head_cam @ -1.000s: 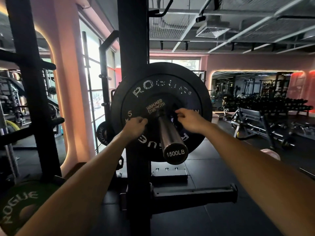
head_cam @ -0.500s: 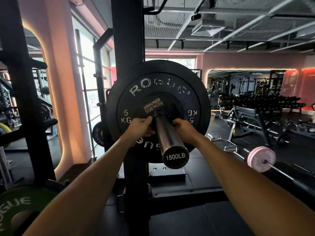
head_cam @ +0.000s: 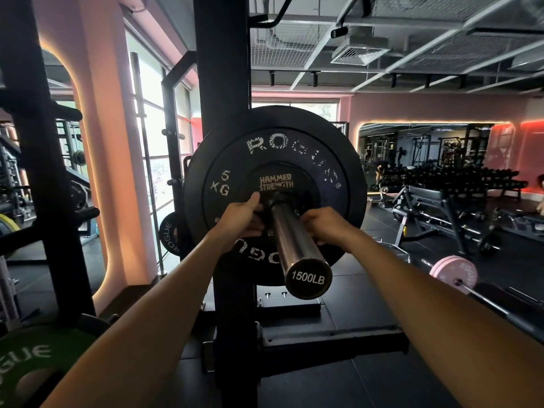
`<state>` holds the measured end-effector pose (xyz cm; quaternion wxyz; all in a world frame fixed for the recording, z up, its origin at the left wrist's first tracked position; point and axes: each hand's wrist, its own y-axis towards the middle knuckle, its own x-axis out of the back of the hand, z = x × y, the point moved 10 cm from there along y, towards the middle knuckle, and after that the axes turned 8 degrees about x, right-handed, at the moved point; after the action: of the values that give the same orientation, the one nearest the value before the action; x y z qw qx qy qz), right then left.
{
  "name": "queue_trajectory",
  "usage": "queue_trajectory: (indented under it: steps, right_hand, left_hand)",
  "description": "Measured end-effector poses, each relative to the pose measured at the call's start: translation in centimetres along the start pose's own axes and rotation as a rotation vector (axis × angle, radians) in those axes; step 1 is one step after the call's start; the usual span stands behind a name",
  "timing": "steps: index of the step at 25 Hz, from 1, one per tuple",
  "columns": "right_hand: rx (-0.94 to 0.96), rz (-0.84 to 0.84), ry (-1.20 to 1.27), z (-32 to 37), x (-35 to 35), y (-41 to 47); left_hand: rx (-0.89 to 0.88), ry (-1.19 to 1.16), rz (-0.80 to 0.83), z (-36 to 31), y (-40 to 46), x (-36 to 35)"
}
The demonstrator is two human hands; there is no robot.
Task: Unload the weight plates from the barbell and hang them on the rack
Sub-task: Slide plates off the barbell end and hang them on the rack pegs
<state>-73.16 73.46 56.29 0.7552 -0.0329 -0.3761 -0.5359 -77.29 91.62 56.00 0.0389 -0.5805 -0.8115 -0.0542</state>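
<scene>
My left hand (head_cam: 243,220) and right hand (head_cam: 325,228) sit either side of the barbell sleeve (head_cam: 297,242), against the small Hammer Strength plate (head_cam: 276,184) at the hub. My left fingers curl around that plate's lower edge, thumb up on its face. My right fingers curl in too; whether they pinch it, I cannot tell. Behind it on the sleeve sits the 5 kg Rogue plate (head_cam: 323,163), then a larger black plate (head_cam: 350,148).
</scene>
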Motion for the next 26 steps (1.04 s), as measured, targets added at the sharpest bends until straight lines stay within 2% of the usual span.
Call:
queue_trajectory:
  steps: [4,7,12,19,22,26]
  right_hand:
    - [0.051,-0.164,-0.149,2.5,3.5,2.4]
    - [0.012,-0.106,-0.224,3.5,3.2,3.5]
    - [-0.049,-0.068,-0.342,3.9,1.5,5.1]
    - [-0.074,-0.122,-0.401,3.8,1.9,6.2]
    - [-0.028,-0.118,-0.355,4.3,2.0,6.2]
    - [0.027,-0.105,-0.462,4.9,2.0,6.4]
  left_hand:
    - [0.117,0.017,0.041,0.0,-0.3,-1.3]
    - [0.196,-0.041,0.021,0.5,-0.3,-2.5]
    - [0.184,-0.352,0.024,0.6,1.3,-4.0]
    - [0.210,-0.321,0.107,0.1,0.9,-4.7]
    - [0.216,-0.361,0.067,-0.3,0.5,-4.6]
    - [0.194,-0.369,0.045,-0.7,-0.6,-5.0]
